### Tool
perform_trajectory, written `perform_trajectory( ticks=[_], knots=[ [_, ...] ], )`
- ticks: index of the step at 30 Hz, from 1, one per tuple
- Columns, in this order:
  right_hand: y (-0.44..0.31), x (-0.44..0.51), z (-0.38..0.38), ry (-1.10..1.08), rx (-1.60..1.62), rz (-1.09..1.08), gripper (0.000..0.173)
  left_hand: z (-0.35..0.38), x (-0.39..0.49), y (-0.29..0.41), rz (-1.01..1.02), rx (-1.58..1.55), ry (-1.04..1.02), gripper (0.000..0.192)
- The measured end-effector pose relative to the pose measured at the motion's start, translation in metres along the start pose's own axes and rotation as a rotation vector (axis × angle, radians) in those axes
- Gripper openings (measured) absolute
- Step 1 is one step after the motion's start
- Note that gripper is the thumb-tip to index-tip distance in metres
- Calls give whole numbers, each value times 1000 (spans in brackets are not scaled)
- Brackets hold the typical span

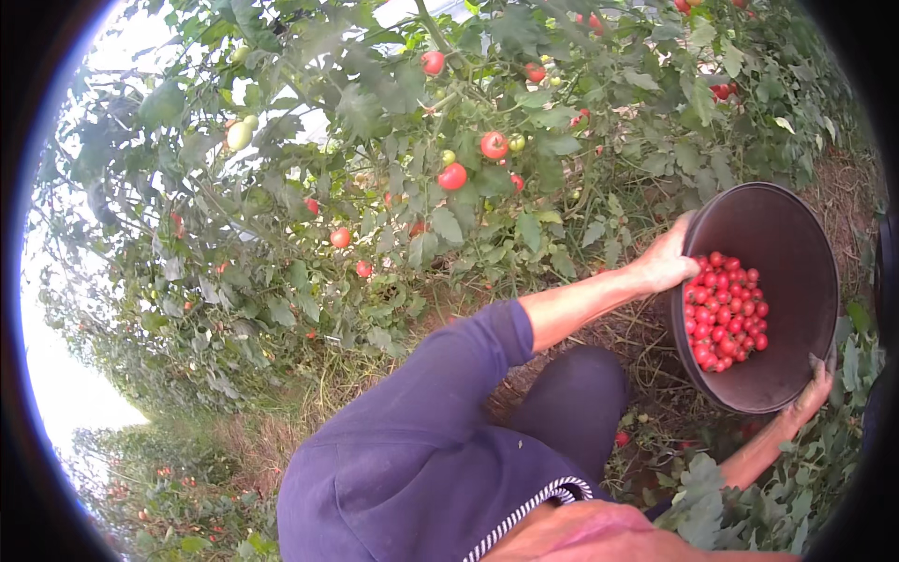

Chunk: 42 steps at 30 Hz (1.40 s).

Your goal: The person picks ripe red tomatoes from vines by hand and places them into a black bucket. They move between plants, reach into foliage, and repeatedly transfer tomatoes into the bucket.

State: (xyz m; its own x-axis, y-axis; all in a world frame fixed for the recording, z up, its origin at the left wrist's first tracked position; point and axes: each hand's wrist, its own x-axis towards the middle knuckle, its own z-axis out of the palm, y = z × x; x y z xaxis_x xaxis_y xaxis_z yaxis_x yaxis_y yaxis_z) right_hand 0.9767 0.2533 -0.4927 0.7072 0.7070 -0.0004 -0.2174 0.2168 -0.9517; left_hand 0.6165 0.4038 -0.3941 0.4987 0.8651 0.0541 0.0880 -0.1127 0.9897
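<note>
Both of my hands hold a dark plastic bucket [786, 281], which is tilted so that its open mouth faces me. My left hand [664, 263] grips the rim on its left side, thumb over the edge. At the lower right, my right hand [811, 393] supports the bucket near the rim; part of that hand is hidden. Many small red cherry tomatoes [727, 312] lie heaped against the bucket's left inner wall. Leaves partly cover my right forearm.
Tall tomato plants [393, 140] fill the far side, bearing larger red tomatoes [453, 176] and pale green ones [239, 136]. My bent knee [590, 379] is below the bucket's left side. Leafy stems [765, 513] crowd the lower right. Dry plant litter [274, 442] covers the ground.
</note>
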Motion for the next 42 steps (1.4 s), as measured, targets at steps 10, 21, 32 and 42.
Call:
perform_trajectory(
  ticks=[10,21,32,42],
  knots=[
    [54,146,-75,389,-968,-206,52,119,161,-76,2,356,-128,90],
    [29,34,57,-31,-1514,-579,35,155,184,-68,-94,515,-179,88],
    [-8,27,55,-78,-1670,-366,63,97,109,-26,108,649,-562,70],
    [10,42,57,-55,-1717,-382,64,-95,17,-74,241,862,-645,41]
  ],
)
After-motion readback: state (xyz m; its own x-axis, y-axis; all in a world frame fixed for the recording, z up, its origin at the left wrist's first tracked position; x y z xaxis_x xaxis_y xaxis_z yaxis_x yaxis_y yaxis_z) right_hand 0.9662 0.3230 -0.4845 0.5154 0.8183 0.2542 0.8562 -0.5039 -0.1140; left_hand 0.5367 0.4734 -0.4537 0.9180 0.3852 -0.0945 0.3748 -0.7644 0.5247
